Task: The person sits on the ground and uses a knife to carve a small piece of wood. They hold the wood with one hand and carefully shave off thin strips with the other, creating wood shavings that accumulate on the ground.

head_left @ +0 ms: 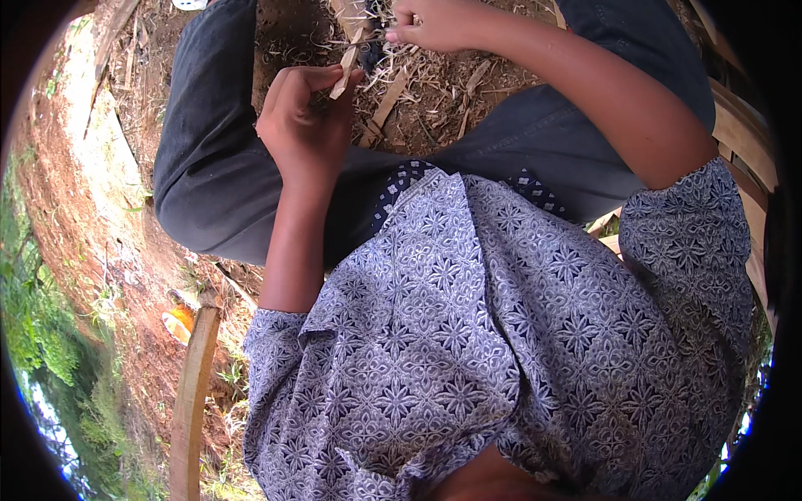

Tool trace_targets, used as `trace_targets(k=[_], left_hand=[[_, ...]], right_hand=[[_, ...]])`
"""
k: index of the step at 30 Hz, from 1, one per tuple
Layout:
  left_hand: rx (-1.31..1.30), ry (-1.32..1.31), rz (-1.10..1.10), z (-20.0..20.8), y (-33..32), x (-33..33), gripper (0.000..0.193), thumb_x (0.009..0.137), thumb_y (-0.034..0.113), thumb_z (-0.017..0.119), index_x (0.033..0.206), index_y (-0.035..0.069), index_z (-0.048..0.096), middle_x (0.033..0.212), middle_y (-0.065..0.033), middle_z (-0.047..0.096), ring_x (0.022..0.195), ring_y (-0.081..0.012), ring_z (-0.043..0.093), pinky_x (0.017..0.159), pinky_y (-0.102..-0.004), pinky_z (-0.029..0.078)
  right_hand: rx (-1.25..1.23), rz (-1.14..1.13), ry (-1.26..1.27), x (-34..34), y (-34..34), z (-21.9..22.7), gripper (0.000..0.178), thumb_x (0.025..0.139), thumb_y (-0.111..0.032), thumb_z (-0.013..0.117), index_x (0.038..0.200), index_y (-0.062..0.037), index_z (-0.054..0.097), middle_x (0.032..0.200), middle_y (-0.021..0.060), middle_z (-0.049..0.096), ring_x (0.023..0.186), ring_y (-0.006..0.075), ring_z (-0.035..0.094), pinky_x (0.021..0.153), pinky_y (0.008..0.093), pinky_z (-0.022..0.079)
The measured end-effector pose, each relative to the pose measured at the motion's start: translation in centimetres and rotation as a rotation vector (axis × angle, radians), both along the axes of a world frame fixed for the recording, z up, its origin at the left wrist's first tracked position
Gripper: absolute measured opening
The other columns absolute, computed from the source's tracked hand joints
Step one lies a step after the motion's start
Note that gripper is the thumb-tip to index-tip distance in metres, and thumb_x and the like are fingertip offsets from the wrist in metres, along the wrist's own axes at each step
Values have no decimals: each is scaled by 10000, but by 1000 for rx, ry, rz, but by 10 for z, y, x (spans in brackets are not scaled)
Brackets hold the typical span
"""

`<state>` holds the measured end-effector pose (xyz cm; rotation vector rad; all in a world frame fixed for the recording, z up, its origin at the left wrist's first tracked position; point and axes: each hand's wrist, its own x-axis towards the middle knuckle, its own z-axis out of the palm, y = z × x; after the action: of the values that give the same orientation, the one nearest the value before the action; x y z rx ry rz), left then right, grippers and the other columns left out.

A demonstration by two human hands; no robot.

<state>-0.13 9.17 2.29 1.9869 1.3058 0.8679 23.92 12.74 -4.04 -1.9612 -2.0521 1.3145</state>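
Note:
My left hand [305, 117] pinches a short, pale wooden strip [347, 72] between thumb and fingers, with the strip tilted up and away from me. Just to its right, near the top edge of the head view, my right hand [434, 25] is closed. What it grips, if anything, I cannot make out. A dark object [372, 52] lies between the two hands, its kind unclear. Curled wood shavings [426, 92] cover the ground below them, and a flat piece of wood [386, 107] rests among the shavings.
My bent legs in dark trousers [209, 159] frame the work spot on both sides. To the left a long wooden board [196, 401] stands near a small orange object [178, 324] on reddish soil. Curved wooden slats [743, 138] lie at the right.

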Motion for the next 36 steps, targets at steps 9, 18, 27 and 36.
trace_targets(k=[9,18,27,36], left_hand=[[52,-24,-73,-4,-1,9,213,764,21,884,854,36,692,865,-70,741,799,-168,737,703,-292,577],[74,12,-128,0,1,17,226,749,33,890,839,50,683,849,-64,735,771,-194,732,672,-302,562],[39,9,-6,1,2,5,220,778,85,890,818,42,679,840,-75,746,755,-197,723,692,-297,553],[58,24,-93,-2,-4,7,218,746,16,877,863,44,695,851,-68,731,777,-206,729,696,-303,559]], right_hand=[[76,-209,5,2,-11,-84,316,875,-380,738,869,-68,684,855,203,716,800,373,692,716,489,526],[247,-138,-160,-17,-4,-156,353,852,-453,735,849,-100,718,827,196,723,791,369,707,712,483,543],[-4,-221,-18,-6,0,-66,422,852,-503,737,845,-81,719,823,186,729,786,346,711,712,467,542],[68,-19,1,1,-15,36,372,870,-438,751,817,-75,685,795,183,701,758,360,686,689,478,525]])
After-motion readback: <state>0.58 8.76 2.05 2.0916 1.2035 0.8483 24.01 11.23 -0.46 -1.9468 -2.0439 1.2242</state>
